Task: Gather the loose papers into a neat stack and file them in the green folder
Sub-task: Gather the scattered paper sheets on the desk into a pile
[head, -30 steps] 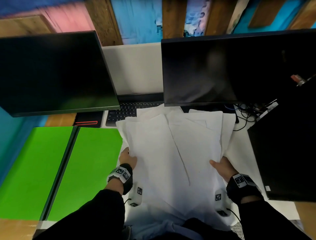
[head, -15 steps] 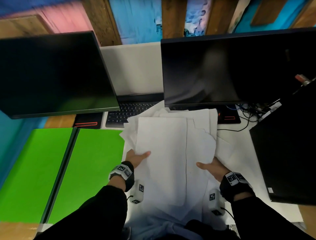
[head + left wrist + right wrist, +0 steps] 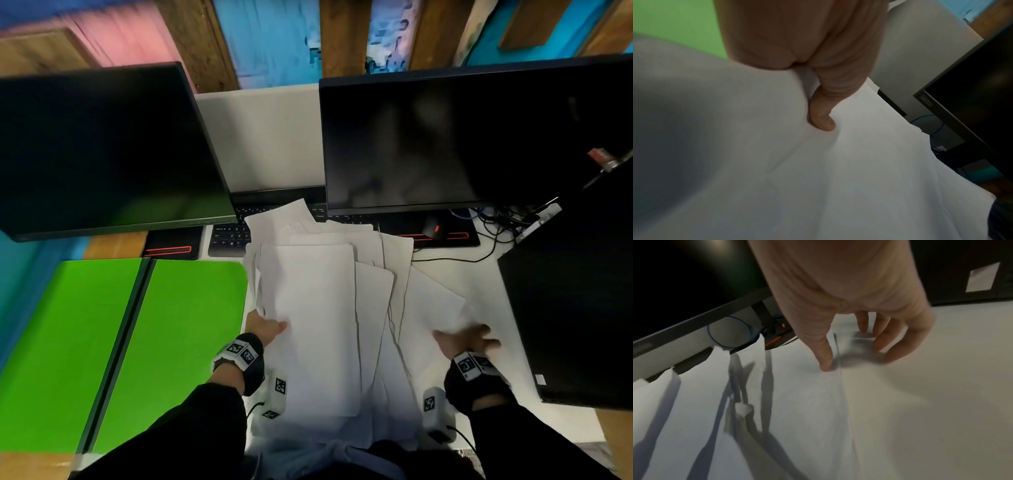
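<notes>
Several loose white papers [image 3: 315, 325] lie in an uneven, fanned pile on the white desk in front of me. The green folder [image 3: 191, 335] lies open and flat to their left. My left hand [image 3: 265, 327] pinches the pile's left edge: the thumb [image 3: 822, 120] presses on top of the papers [image 3: 838, 178] and the fingers are hidden beneath. My right hand [image 3: 466, 341] is spread with its fingers apart on a single sheet [image 3: 435, 308] lying to the right of the pile. There its fingertips [image 3: 825, 363] touch the sheet [image 3: 807, 410] near its edge and hold nothing.
Two dark monitors [image 3: 102, 147] [image 3: 462, 137] overhang the back of the desk. A black keyboard [image 3: 229, 236] is partly under the papers. A black computer tower [image 3: 575, 301] stands close on the right, with cables [image 3: 496, 226] and a mouse [image 3: 431, 228] behind the papers.
My right hand has let go of the pile's right side and swung out to the right onto a stray sheet. The left hand keeps its hold, and the pile has bunched towards it.
</notes>
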`<move>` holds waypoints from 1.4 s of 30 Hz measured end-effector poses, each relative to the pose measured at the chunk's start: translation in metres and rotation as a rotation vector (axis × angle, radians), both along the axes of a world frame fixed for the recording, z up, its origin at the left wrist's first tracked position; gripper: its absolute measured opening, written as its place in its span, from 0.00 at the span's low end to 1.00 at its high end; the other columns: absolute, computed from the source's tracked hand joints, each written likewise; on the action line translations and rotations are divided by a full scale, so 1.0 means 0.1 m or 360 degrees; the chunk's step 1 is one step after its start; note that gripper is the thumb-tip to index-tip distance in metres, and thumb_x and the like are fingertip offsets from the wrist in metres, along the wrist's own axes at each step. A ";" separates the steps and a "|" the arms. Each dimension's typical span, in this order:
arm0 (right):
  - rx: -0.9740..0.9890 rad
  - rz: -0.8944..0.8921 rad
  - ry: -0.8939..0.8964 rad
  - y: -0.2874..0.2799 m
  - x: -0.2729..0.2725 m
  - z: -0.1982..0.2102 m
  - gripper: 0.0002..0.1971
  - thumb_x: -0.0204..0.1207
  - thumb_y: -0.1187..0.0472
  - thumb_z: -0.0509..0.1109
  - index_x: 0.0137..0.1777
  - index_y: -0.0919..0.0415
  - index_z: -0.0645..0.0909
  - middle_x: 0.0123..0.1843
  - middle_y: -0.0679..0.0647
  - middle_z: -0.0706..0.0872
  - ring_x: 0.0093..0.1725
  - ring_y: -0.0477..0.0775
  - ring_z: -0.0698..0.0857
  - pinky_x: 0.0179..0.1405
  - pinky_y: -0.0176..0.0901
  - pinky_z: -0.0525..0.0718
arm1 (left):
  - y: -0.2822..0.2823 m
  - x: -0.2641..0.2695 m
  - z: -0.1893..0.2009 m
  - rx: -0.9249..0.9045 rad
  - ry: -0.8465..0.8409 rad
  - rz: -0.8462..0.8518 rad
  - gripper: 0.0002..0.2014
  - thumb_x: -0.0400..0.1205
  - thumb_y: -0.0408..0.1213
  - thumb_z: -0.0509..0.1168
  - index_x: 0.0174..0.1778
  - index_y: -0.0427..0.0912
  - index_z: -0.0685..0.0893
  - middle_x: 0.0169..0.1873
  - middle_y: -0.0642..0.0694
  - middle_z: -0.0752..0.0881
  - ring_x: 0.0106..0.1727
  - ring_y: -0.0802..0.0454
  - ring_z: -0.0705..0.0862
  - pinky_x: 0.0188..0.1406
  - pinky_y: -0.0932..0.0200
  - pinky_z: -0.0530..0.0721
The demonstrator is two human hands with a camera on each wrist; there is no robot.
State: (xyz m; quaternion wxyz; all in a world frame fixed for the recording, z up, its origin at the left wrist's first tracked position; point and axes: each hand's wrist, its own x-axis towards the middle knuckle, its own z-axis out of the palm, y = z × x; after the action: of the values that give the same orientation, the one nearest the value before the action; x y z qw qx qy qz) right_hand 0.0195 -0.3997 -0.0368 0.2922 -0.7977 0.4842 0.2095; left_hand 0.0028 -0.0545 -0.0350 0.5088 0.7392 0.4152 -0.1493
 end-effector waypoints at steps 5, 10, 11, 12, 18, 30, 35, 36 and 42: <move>0.0339 0.0243 -0.0218 0.16 0.16 -0.25 0.19 0.70 0.70 0.71 0.61 0.72 0.82 0.58 0.70 0.87 0.59 0.71 0.86 0.61 0.56 0.85 | -0.09 0.03 0.05 -0.0111 0.0045 -0.0058 0.27 0.70 0.27 0.76 0.64 0.27 0.77 0.56 0.37 0.84 0.62 0.35 0.83 0.61 0.48 0.81; 0.0662 0.0284 -0.0595 0.26 0.28 -0.11 0.09 0.78 0.66 0.64 0.40 0.61 0.84 0.42 0.58 0.83 0.47 0.56 0.80 0.41 0.42 0.76 | -0.10 0.08 -0.07 -0.0250 -0.0031 -0.0162 0.44 0.50 0.43 0.83 0.64 0.36 0.79 0.60 0.39 0.87 0.58 0.41 0.86 0.65 0.43 0.83; 0.0777 0.0144 -0.0628 0.29 0.29 -0.09 0.10 0.81 0.60 0.63 0.46 0.60 0.85 0.45 0.57 0.83 0.50 0.54 0.79 0.43 0.42 0.77 | -0.13 0.09 -0.05 -0.0218 -0.0037 -0.0171 0.40 0.53 0.41 0.83 0.62 0.36 0.80 0.58 0.39 0.88 0.58 0.42 0.87 0.64 0.44 0.83; 0.0874 0.0030 -0.0619 0.32 0.29 -0.06 0.14 0.82 0.51 0.61 0.53 0.57 0.84 0.50 0.55 0.83 0.55 0.55 0.80 0.50 0.44 0.80 | -0.16 0.08 -0.03 -0.0154 -0.0037 -0.0179 0.36 0.57 0.39 0.83 0.62 0.35 0.80 0.58 0.38 0.88 0.58 0.41 0.87 0.63 0.45 0.84; 0.0593 0.0131 -0.0444 0.39 0.16 -0.03 0.46 0.65 0.31 0.69 0.75 0.66 0.71 0.76 0.63 0.72 0.73 0.67 0.74 0.74 0.59 0.73 | -0.10 0.01 0.07 0.0655 0.0176 -0.0304 0.42 0.65 0.47 0.79 0.72 0.36 0.69 0.68 0.35 0.76 0.70 0.36 0.75 0.68 0.45 0.74; 0.0582 0.0106 -0.0509 0.49 0.02 -0.09 0.43 0.59 0.58 0.85 0.73 0.70 0.71 0.69 0.65 0.82 0.68 0.65 0.81 0.70 0.53 0.78 | -0.09 -0.05 -0.06 0.0026 0.0092 -0.0300 0.24 0.73 0.44 0.73 0.60 0.32 0.82 0.59 0.35 0.87 0.59 0.38 0.85 0.57 0.51 0.83; 0.0908 0.0318 -0.0379 0.53 -0.06 -0.13 0.38 0.54 0.59 0.87 0.66 0.67 0.81 0.63 0.60 0.88 0.60 0.59 0.87 0.64 0.50 0.82 | -0.13 -0.13 -0.18 -0.0276 0.0174 -0.0218 0.33 0.61 0.37 0.82 0.62 0.31 0.82 0.58 0.35 0.87 0.59 0.38 0.86 0.65 0.42 0.83; 0.0979 0.0340 -0.0402 0.54 -0.07 -0.09 0.36 0.57 0.60 0.87 0.66 0.66 0.80 0.62 0.58 0.88 0.59 0.57 0.86 0.63 0.47 0.82 | -0.13 -0.13 -0.14 -0.0294 0.0208 -0.0218 0.36 0.60 0.36 0.82 0.63 0.30 0.79 0.59 0.35 0.86 0.60 0.38 0.85 0.65 0.42 0.82; 0.1448 0.0185 -0.0520 0.62 -0.11 0.11 0.38 0.62 0.52 0.83 0.73 0.55 0.74 0.66 0.48 0.84 0.70 0.50 0.78 0.72 0.46 0.69 | 0.14 -0.17 -0.35 -0.0363 0.0287 -0.0219 0.44 0.47 0.34 0.83 0.61 0.29 0.79 0.57 0.35 0.87 0.57 0.38 0.86 0.63 0.40 0.83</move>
State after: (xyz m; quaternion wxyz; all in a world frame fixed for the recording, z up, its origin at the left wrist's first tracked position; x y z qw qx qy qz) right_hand 0.0084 -0.3378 -0.0262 0.6712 -0.6372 0.2459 0.2881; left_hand -0.0139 -0.0408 -0.0698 0.5386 0.6869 0.3881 -0.2958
